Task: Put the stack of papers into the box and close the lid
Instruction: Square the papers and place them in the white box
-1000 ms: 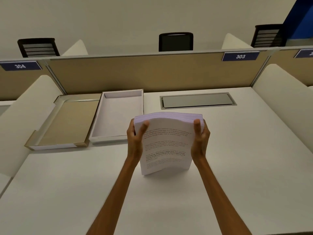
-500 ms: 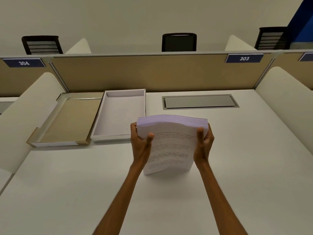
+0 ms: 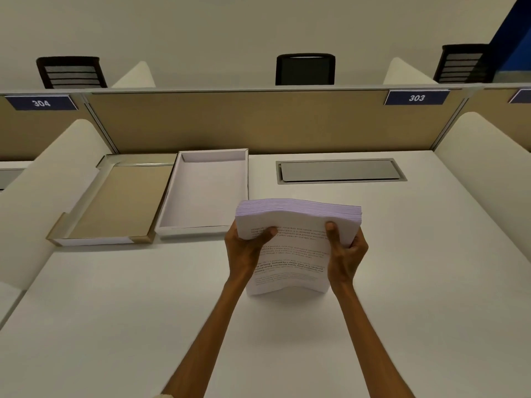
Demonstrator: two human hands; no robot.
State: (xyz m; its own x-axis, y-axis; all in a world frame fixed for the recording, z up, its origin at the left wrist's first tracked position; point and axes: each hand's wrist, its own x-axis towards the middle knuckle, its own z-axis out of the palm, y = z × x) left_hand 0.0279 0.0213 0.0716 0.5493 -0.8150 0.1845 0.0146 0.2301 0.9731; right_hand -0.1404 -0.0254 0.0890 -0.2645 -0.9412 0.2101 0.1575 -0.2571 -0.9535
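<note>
A thick stack of printed papers (image 3: 290,254) stands upright on its lower edge on the white desk, printed side toward me. My left hand (image 3: 244,248) grips its left side and my right hand (image 3: 344,251) grips its right side, thumbs on the front sheet. To the left, further back, lies the white box (image 3: 172,222), open, with nothing inside. Beside it, further left, rests the lid (image 3: 115,202) turned upside down, tan inside with white walls. Both hands are to the right of the box.
The white desk (image 3: 402,282) has a grey metal cable hatch (image 3: 339,170) set in at the back. A tan partition (image 3: 258,122) closes the rear, and rounded white dividers (image 3: 488,173) flank both sides. Black chairs stand beyond the partition.
Both hands have slid a little down the sides of the stack, still holding it upright on the desk. The stack has stayed in about the same spot.
</note>
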